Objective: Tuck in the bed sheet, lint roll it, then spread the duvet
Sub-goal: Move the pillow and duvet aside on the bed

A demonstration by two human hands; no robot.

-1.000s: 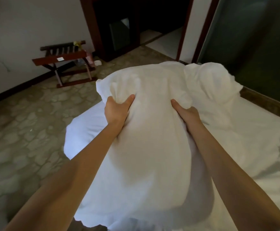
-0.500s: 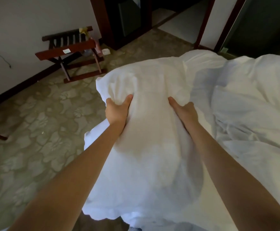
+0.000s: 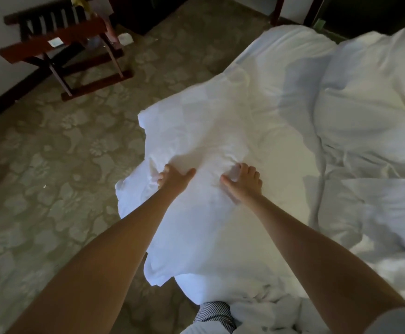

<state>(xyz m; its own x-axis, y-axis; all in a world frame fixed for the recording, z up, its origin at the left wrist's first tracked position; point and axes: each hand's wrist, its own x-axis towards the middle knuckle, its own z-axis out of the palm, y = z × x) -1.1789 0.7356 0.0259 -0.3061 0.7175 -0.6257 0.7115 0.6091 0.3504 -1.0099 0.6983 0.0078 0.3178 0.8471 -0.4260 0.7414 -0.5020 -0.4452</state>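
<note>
From the head camera, looking down: both arms reach out over the near corner of the bed, and both hands are in the duvet (image 3: 211, 145). The left hand (image 3: 175, 180) has its fingers curled into a fold at the duvet's left edge, thumb out across the top, gripping cloth. The right hand (image 3: 243, 183) sits just beside it, thumb spread, fingers dug into the bunched fabric, gripping too as far as one can judge, though the fingertips are buried in the folds.

The duvet itself is a thick white heap, one end in the hands and hanging past the bed's edge toward the floor, the rest piled and rumpled across the mattress to the right. Beneath and behind it there is flatter white cloth, likely the bed sheet (image 3: 281, 68), but where sheet ends and duvet begins is hard to tell.

How far along? Judging by this, we are in the last stage, spreading the duvet, and it is far from done: nothing lies flat yet. Whether the sheet is tucked cannot be seen, and no lint roller is in view.

Around the bed: patterned carpet (image 3: 52, 165) on the left, a wooden folding luggage rack (image 3: 59, 44) against the wall, well apart from the bed. Nothing stands in the way of a throw except the duvet's own bunched bulk on the right side.
</note>
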